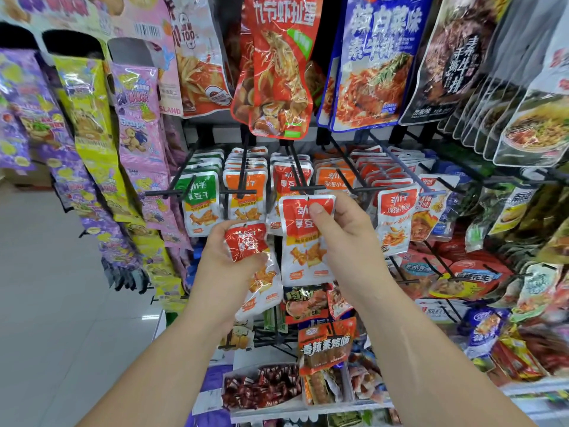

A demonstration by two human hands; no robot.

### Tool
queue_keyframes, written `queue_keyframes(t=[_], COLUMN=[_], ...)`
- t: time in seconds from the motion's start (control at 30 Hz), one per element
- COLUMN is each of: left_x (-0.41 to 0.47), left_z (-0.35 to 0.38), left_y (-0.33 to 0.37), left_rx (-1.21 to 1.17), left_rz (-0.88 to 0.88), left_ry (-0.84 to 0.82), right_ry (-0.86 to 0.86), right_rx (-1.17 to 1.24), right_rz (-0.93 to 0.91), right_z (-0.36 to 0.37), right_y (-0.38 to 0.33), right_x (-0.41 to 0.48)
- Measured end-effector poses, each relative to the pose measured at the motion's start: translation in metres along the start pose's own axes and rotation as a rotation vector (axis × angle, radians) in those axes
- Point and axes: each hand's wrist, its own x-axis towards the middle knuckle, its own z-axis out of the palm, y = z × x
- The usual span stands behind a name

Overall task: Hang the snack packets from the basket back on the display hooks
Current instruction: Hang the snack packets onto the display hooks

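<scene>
Hands meet at mid-height before a black wire rack crowded with hanging snacks. The right hand (338,238) pinches a red-and-white packet (304,251) near its top, thumb pressed on the front and fingers behind, so the grip is narrow and closed on the foil. The packet hangs upright, and its top edge sits just under the front bar of a hook (303,180) in the middle row. Whether the edge touches the bar cannot be told. More red packets of the same kind already hang on that hook behind it.

The left hand (221,257), just beside and a little lower, grips a bunch (246,241) of similar packets. The front one is crumpled and red, and the others droop below the palm. The fingers curl round the bunch from behind.

On the same row, a green packet (200,204) and an orange packet (246,195) hang to the left, with more orange and red ones to the right. Above, a big red bag (277,72) and a blue bag (375,63) hang from higher hooks. Long candy strips (89,118) in purple, yellow and pink hang at the far left over a pale floor (46,272). Low down, a clear tray (234,405) holds small dark-red sweets.
</scene>
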Motion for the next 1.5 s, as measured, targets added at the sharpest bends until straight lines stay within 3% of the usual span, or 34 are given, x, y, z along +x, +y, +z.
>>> queue_keyframes(t=[0.43, 0.6, 0.9, 1.1, 1.3, 1.5], left_x=[-0.001, 0.0, -0.002, -0.003, -0.003, -0.001], left_z=[-0.006, -0.011, -0.019, -0.015, -0.01, -0.01], left_y=[0.001, 0.003, 0.003, 0.003, 0.002, 0.002], left_rx=[-0.025, -0.054, -0.07, -0.041, -0.033, -0.014], left_rz=[0.005, -0.002, -0.025, -0.002, 0.006, 0.019], left_ry=[-0.013, 0.013, 0.053, 0.051, 0.027, 0.024], right_ry=[0.131, 0.286, 0.381, 0.38, 0.39, 0.399], right_rx=[-0.114, -0.204, -0.664, -0.522, -0.564, -0.576], right_rz=[0.061, 0.08, 0.008, -0.074, 0.116, 0.146], right_z=[0.015, 0.017, 0.027, 0.029, 0.024, 0.028], right_y=[0.006, 0.023, 0.059, 0.057, 0.065, 0.066], right_x=[0.018, 0.052, 0.092, 0.069, 0.059, 0.068])
